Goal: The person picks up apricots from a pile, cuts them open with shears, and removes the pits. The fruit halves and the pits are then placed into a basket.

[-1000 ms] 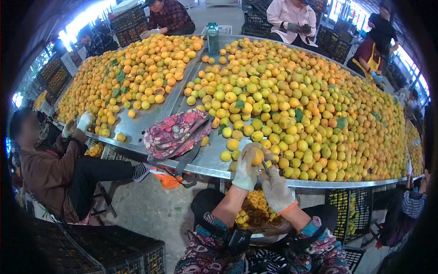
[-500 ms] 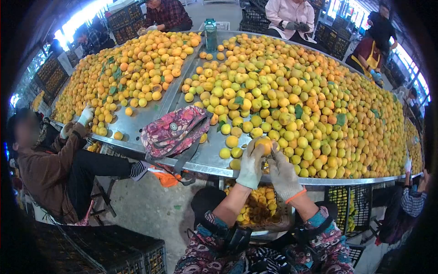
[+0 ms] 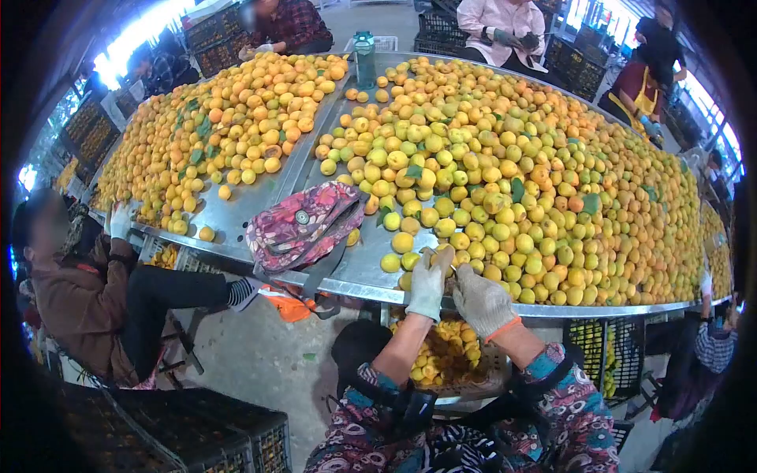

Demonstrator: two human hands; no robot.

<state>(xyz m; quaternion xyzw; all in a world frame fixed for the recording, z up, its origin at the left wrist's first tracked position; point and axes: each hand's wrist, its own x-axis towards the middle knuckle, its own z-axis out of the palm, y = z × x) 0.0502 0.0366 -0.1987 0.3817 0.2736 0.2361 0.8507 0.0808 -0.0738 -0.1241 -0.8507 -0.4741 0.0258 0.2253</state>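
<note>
My left hand [image 3: 428,285], in a pale glove with brownish fingertips, is just above the front edge of the metal table. Its fingers are curled closed, and whatever they hold is hidden. Close against it is my right hand [image 3: 482,301], in a dirty white glove with an orange cuff, its fingers bent in and closed toward the left fingertips. Beyond both hands spreads a large heap of yellow-orange apricots [image 3: 505,189]. Below them, under the table edge, stands a crate [image 3: 493,378] with cut apricot pieces [image 3: 451,351] in it.
A pink flowered bag [image 3: 303,225] lies on the table [image 3: 359,276] to my left. A water bottle [image 3: 364,59] stands at the back. At left sits a co-worker [image 3: 87,292] beside another apricot heap [image 3: 229,118]. Black crates [image 3: 181,426] stand at lower left.
The orange apricot seen between my hands is out of sight. Both hands have come slightly lower and toward me. The co-worker at left has drawn their hands back from the heap.
</note>
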